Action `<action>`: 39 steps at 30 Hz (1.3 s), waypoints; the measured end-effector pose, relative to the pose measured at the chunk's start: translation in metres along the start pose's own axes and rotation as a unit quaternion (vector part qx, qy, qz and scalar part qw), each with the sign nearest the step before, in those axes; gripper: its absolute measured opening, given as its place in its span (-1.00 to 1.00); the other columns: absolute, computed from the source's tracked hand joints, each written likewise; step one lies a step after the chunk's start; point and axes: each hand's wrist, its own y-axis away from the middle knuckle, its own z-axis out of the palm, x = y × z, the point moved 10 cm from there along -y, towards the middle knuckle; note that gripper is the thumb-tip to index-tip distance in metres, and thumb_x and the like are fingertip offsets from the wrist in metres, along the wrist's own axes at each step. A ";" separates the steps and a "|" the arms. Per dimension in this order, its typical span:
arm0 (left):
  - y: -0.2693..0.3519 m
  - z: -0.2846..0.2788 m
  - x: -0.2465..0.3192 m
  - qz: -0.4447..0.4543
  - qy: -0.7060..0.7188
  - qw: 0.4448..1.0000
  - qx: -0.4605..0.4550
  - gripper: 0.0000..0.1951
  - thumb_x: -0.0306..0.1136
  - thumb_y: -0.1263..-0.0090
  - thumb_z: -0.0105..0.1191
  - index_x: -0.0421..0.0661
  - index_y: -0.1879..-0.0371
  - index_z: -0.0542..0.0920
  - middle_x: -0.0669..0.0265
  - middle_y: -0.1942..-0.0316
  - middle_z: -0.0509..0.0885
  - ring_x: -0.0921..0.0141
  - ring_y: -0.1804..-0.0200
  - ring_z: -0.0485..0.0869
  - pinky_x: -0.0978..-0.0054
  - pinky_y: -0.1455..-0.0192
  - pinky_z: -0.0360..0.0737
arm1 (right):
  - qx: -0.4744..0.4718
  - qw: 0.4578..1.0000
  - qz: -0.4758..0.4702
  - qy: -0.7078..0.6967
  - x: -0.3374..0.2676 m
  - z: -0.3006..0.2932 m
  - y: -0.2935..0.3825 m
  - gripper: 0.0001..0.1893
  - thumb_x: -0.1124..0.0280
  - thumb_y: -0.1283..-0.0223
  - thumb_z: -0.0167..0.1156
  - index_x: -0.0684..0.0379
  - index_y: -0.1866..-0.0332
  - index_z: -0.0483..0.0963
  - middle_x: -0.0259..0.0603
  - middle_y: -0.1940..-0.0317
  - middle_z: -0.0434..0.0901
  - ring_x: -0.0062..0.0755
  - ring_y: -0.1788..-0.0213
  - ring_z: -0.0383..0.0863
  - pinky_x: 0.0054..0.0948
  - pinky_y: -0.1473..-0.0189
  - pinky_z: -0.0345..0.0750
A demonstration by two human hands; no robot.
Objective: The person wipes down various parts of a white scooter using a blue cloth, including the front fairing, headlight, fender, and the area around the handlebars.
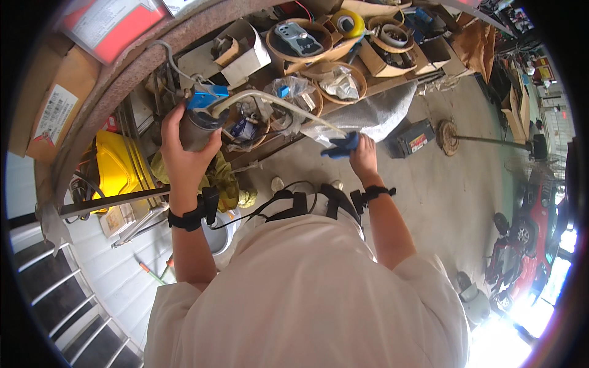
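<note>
My left hand (186,154) grips a dark, translucent cylindrical container (197,131) with a black cap, raised at the edge of the cluttered shelf. A blue metal bracket (207,96) sits at its top. From the cap a pale flexible tube (271,97) arches to the right. Its far end meets a blue cloth (341,146), pinched in my right hand (364,158). Whether the fingers also close on the tube inside the cloth is hidden. A grey hose (172,57) hangs behind the container.
Round baskets (343,94), open cardboard boxes (386,64) and a yellow tape roll (348,24) crowd the shelf. A battery (412,138) and a round-based stand (447,137) are on the floor. A yellow plastic case (115,168) and a white bucket (220,237) lie left.
</note>
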 end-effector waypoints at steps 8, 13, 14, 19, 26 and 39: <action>-0.003 0.021 0.031 0.013 0.003 1.000 -0.015 -0.36 -0.45 -0.04 0.36 -0.17 -0.19 0.45 0.09 -0.02 0.54 0.16 -0.06 0.59 0.31 -0.13 0.51 | -0.041 0.992 0.116 0.035 0.143 -0.008 0.084 -0.53 0.58 -0.02 0.05 0.24 -0.14 0.35 -0.03 -0.01 0.48 -0.02 -0.15 0.43 -0.12 -0.25 0.31; -0.004 0.039 0.028 0.009 0.014 1.000 0.002 -0.34 -0.43 -0.11 0.36 -0.15 -0.25 0.42 0.12 -0.11 0.53 0.23 -0.13 0.57 0.35 -0.18 0.48 | -0.063 0.980 0.184 0.033 0.226 -0.037 0.133 -0.49 0.61 0.00 0.01 0.25 -0.17 0.34 -0.02 -0.07 0.46 -0.01 -0.19 0.41 -0.13 -0.30 0.28; -0.005 0.042 0.029 -0.017 0.022 1.000 0.001 -0.34 -0.44 -0.13 0.35 -0.18 -0.26 0.41 0.13 -0.14 0.53 0.29 -0.15 0.55 0.38 -0.22 0.46 | -0.059 0.980 0.185 0.039 0.242 -0.045 0.142 -0.49 0.61 0.01 0.01 0.25 -0.18 0.34 -0.03 -0.06 0.46 -0.03 -0.19 0.41 -0.13 -0.29 0.28; 0.007 0.047 0.011 -0.070 0.064 0.995 0.032 -0.29 -0.46 -0.16 0.34 -0.25 -0.32 0.33 0.14 -0.18 0.52 0.36 -0.17 0.52 0.42 -0.24 0.42 | -0.107 0.952 0.287 -0.006 0.335 -0.059 0.193 -0.51 0.60 -0.12 -0.02 0.15 -0.23 0.31 0.03 -0.15 0.42 0.10 -0.20 0.41 -0.08 -0.22 0.38; 0.034 0.009 0.143 -0.018 -0.087 0.962 0.258 -0.34 -0.55 -0.18 0.24 -0.22 -0.31 0.28 0.10 -0.18 0.49 0.23 -0.28 0.42 0.29 -0.41 0.23 | -0.026 0.854 0.517 -0.041 0.455 -0.097 0.249 -0.45 0.62 -0.06 0.02 0.25 -0.27 0.24 0.25 -0.18 0.32 0.31 -0.16 0.40 0.00 -0.24 0.40; 0.030 -0.008 0.462 0.467 0.034 0.803 0.368 -0.55 -0.46 -0.01 -0.06 -0.02 0.01 0.40 -0.12 -0.15 0.37 -0.12 -0.32 0.25 -0.40 -0.41 -0.06 | 0.138 0.939 0.197 -0.246 0.281 -0.116 -0.068 -0.65 0.41 -0.14 0.23 0.29 -0.04 0.46 0.12 0.10 0.57 0.12 0.01 0.55 -0.16 -0.09 0.46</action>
